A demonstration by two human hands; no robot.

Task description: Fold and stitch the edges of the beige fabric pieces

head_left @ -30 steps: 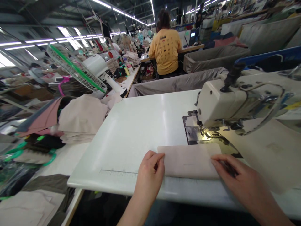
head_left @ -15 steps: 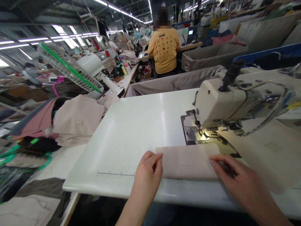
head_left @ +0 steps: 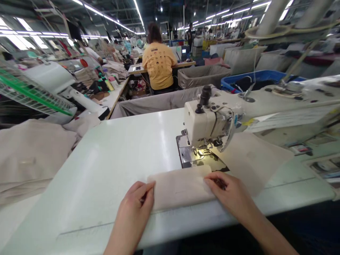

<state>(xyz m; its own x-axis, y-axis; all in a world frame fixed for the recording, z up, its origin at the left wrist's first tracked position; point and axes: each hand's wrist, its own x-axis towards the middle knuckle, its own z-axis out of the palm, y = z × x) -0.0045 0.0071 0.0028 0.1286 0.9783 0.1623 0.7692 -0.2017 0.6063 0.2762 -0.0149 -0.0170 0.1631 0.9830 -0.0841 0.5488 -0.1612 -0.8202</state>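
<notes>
A beige rectangular fabric piece (head_left: 180, 189) lies near the front edge of the white sewing table (head_left: 127, 152). My left hand (head_left: 136, 205) pinches its left end between thumb and fingers. At its right end, my right hand (head_left: 231, 193) has thumb and forefinger closed on the edge. Just beyond the fabric is the sewing machine head (head_left: 202, 120), its needle area lit above the metal plate (head_left: 186, 152). The fabric's far edge reaches the front of that plate and is not under the presser foot.
Another beige piece (head_left: 249, 156) lies right of the needle, under the machine arm. Beige fabric is piled (head_left: 32, 152) at left, below a white fan (head_left: 50, 78). A person in a yellow shirt (head_left: 159, 65) sits ahead, beyond a grey cloth bin (head_left: 154, 102).
The view has turned to the right, so the table, machine and hands appear further left. Both hands keep their pinch on the fabric, which still lies in front of the plate.
</notes>
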